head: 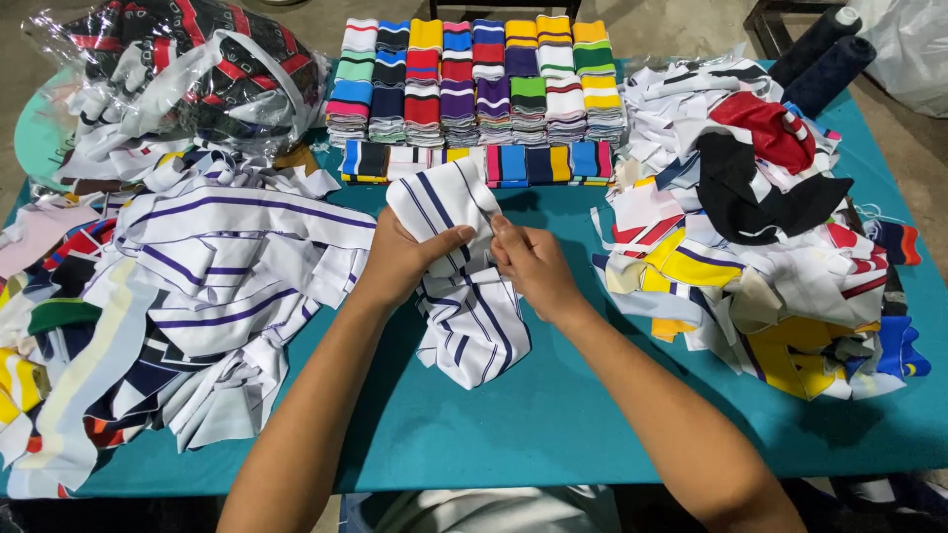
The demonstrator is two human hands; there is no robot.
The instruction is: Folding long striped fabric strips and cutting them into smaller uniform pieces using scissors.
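A teal cloth-covered table [553, 415] carries heaps of cut fabric scraps along its left [188, 296] and right [760, 247] edges, with stacked striped knit bands [474, 89] at the far edge. Mid-table, the left hand [400, 262] and right hand [533, 266] both pinch shut on a white navy-striped fabric piece [464, 296].

A garment workshop: the teal worktop [553, 415] carries stacks of striped knit collars [474, 79] at the top centre, heaps of cut fabric pieces [197, 286] left and right, and dark thread cones [825, 54] upper right.
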